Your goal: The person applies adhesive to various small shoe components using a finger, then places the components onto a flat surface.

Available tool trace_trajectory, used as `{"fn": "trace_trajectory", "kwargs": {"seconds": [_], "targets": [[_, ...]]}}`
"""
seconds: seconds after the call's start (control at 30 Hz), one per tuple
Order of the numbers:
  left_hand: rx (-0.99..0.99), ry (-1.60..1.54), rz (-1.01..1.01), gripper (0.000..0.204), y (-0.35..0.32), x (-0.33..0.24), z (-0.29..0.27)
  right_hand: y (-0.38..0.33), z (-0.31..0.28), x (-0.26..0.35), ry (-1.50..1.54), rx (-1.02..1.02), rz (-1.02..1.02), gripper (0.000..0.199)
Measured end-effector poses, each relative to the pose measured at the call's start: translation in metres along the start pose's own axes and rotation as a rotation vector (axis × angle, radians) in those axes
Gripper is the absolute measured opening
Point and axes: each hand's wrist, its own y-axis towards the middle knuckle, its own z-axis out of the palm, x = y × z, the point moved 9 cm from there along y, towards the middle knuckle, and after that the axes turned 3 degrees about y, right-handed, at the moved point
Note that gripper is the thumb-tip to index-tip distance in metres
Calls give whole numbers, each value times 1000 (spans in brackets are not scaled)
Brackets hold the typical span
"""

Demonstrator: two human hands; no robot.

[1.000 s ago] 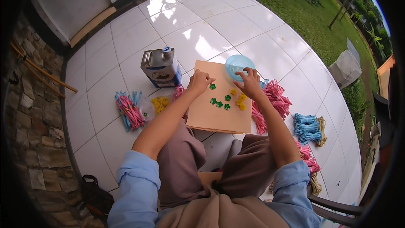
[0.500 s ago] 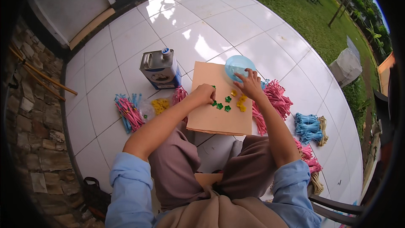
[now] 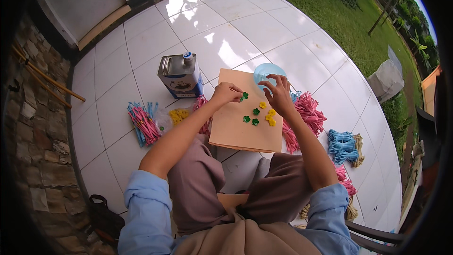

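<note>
My left hand (image 3: 227, 94) is over the upper left of a tan board (image 3: 226, 132), thumb and fingers pinched at a small green flower (image 3: 244, 96). My right hand (image 3: 280, 98) hovers beside the near rim of a light blue bowl (image 3: 262, 70), fingers curved and apart, with nothing visible in them. The bowl's contents are partly hidden by that hand. Between the hands, several loose green flowers (image 3: 255, 112) lie on the board. Several yellow flowers (image 3: 271, 117) form a small group to their right.
A metal can (image 3: 179, 78) with a blue cap stands left of the board. Nearby are pink and blue bundles (image 3: 144, 125) and a bag of yellow flowers (image 3: 178, 115). More pink bundles (image 3: 309, 113) and blue ones (image 3: 343, 146) lie on the right, on white tiles (image 3: 226, 14).
My left hand has risen from the row of green flowers, and the leftmost one there is gone from its spot. My right hand has shifted slightly, its fingers more curved.
</note>
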Motion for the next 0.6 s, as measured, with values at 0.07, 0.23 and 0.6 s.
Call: {"fn": "trace_trajectory", "kwargs": {"seconds": [0.07,0.23,0.6], "targets": [[-15,-114,-21,22,1,0,-1,-1,-15,35,46,-40,-246,29],[4,-297,-69,26,-2,-3,3,-1,-19,56,27,-56,-320,35],[-5,-321,-64,25,0,-3,4,1,-18,53,13,-62,-315,36]]}}
